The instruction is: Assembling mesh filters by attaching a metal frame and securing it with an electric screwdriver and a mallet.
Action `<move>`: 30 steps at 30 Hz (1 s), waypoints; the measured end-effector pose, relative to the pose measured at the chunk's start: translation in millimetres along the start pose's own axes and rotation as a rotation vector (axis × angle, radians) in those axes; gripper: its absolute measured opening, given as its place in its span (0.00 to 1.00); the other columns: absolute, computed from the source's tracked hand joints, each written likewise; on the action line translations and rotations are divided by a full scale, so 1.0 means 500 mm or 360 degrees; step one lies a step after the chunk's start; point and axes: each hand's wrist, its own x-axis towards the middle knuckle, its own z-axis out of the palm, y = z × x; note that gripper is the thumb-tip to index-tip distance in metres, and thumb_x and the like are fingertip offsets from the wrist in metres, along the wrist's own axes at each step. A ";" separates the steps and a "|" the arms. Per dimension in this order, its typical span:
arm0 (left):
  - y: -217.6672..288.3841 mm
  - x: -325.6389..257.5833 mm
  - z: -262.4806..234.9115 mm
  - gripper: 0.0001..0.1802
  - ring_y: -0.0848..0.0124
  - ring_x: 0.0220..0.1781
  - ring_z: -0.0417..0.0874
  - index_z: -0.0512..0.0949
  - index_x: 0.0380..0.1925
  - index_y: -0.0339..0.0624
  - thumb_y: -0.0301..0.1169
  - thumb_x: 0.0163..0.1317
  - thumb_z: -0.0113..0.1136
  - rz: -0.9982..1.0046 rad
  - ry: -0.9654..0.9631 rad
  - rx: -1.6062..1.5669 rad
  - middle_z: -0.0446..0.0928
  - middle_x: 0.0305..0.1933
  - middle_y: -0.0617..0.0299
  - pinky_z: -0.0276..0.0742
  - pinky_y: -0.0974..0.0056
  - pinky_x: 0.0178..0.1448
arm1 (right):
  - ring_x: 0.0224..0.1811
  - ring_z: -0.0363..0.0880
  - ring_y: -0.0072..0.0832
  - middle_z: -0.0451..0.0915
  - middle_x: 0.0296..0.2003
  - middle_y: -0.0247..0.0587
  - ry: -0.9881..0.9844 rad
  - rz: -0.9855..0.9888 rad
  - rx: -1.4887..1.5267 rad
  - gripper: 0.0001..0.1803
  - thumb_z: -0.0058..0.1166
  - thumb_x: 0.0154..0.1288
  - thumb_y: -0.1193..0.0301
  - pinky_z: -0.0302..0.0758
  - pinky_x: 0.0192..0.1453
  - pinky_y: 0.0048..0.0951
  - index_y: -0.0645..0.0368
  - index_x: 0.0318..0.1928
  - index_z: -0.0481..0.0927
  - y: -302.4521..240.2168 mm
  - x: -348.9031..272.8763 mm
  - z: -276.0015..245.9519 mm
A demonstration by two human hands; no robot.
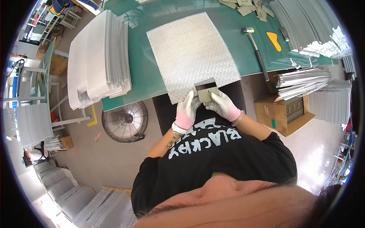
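A silvery metal mesh sheet (192,49) lies on the green table, its near edge reaching past the table's front. A rectangular notch is cut in that near edge. At the notch is a small beige-grey plastic plate (207,94), pinched between the thumb and fingers of my right hand (226,107). My left hand (186,110) is closed at the mesh edge just left of the notch, its fingertips close to the plate. Whether they also touch the plate is hard to see. Both hands wear white gloves with pink cuffs.
A tall stack of mesh sheets (99,57) stands on the table's left. To the right lie a hammer (256,51), an orange-yellow tool (273,41) and loose beige plates (247,7). A floor fan (125,121) and an open cardboard box (272,114) stand below the table's front edge.
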 end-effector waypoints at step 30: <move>-0.041 -0.003 0.000 0.16 0.79 0.32 0.77 0.78 0.47 0.34 0.37 0.76 0.50 -0.0793 0.0222 -0.0372 0.79 0.32 0.66 0.74 0.75 0.36 | 0.31 0.75 0.17 0.80 0.30 0.33 0.0912 -0.0470 -0.0635 0.13 0.54 0.73 0.66 0.74 0.37 0.23 0.65 0.39 0.78 0.004 0.012 0.000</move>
